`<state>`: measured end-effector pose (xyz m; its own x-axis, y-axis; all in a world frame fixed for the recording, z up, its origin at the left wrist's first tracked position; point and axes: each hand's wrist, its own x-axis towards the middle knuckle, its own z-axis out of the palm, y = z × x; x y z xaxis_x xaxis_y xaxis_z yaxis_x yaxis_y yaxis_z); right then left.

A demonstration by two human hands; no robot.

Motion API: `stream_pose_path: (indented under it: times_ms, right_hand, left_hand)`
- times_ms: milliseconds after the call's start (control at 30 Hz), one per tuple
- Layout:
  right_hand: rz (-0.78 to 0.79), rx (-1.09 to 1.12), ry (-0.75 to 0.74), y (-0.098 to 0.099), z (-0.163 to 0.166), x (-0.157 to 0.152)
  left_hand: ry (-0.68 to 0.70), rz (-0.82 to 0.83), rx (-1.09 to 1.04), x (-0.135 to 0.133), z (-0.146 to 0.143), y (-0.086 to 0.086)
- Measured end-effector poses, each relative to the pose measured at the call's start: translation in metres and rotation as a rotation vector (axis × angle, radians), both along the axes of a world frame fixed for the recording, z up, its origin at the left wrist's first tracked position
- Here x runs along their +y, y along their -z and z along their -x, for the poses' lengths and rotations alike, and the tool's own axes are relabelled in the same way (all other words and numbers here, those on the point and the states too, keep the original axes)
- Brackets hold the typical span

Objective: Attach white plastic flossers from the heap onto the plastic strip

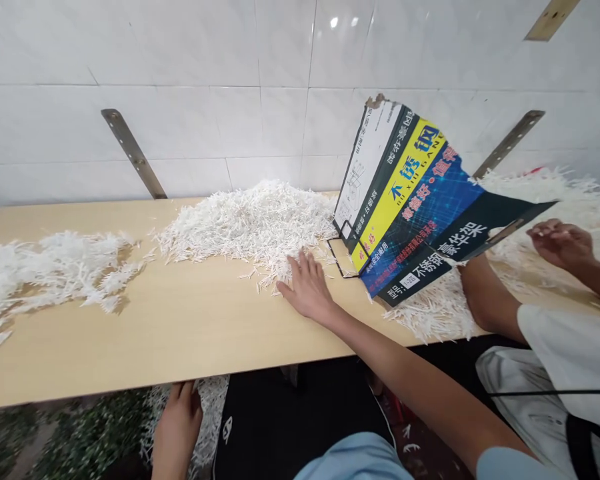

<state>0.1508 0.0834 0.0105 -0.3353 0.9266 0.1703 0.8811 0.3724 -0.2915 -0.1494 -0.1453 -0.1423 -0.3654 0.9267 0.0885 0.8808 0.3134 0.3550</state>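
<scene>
My right hand (307, 287) rests palm down with fingers spread at the near edge of a heap of thin, short white pieces (250, 220). Its fingertips touch loose strands; nothing is gripped. My left hand (177, 420) is low at the front edge of the wooden board (195, 327), its fingers loosely extended up to the edge and partly hidden. More white pieces (211, 413) show below the board beside that hand. A smaller, flatter heap (60, 270) lies on the left of the board.
A printed cardboard divider (415, 207) stands right of my right hand, with a black wire bookend (343, 257) at its base. Beyond it, another person's hand (563, 243) is over more white pieces (570, 193). Metal brackets (135, 153) and a tiled wall rise behind.
</scene>
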Motion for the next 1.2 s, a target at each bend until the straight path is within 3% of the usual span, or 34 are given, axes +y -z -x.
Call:
stream_pose_path:
  times_ms: [100, 233, 300, 400, 433, 500, 567, 700, 800, 900, 1000, 1100, 1200]
  right_hand:
    - [-0.068, 0.033, -0.110, -0.006, -0.001, -0.005]
    - [-0.130, 0.063, 0.146, -0.004, -0.004, 0.000]
    - [-0.081, 0.072, 0.250, 0.000, -0.004, 0.006]
    - [-0.044, 0.101, 0.164, 0.005, -0.002, 0.011]
    - [-0.059, 0.124, 0.098, 0.005, -0.003, 0.011]
    - [-0.126, 0.183, 0.021, 0.003, -0.004, 0.010]
    - [-0.203, 0.221, 0.079, 0.001, -0.007, 0.010]
    - [-0.150, 0.210, 0.271, 0.003, -0.007, 0.017]
    - [-0.097, 0.249, 0.106, 0.006, -0.005, 0.017]
    - [-0.139, 0.319, -0.064, 0.005, -0.005, 0.011]
    - [-0.192, 0.280, -0.059, 0.006, -0.005, 0.011]
    - [-0.094, 0.168, 0.001, 0.010, -0.003, 0.019]
    - [-0.006, 0.087, -0.129, 0.012, 0.002, 0.026]
  left_hand:
    - [0.002, -0.088, -0.044, -0.012, -0.012, 0.004]
    - [0.188, -0.442, -0.160, -0.036, -0.046, -0.004]
    - [0.292, -0.615, -0.176, -0.033, -0.068, -0.028]
    - [0.352, -0.806, -0.029, 0.005, -0.097, -0.083]
    - [0.265, -0.771, 0.003, 0.025, -0.104, -0.101]
    - [0.138, -0.528, 0.053, 0.065, -0.116, -0.129]
    - [0.105, -0.289, 0.087, 0.099, -0.126, -0.142]
    - [0.143, -0.093, 0.100, 0.146, -0.140, -0.140]
    - [0.178, -0.099, 0.078, 0.175, -0.140, -0.135]
    - [0.215, -0.183, 0.010, 0.204, -0.131, -0.136]
    - [0.241, -0.319, -0.105, 0.223, -0.118, -0.138]
    - [0.307, -0.452, -0.305, 0.226, -0.110, -0.139]
    - [0.364, -0.517, -0.603, 0.220, -0.107, -0.141]
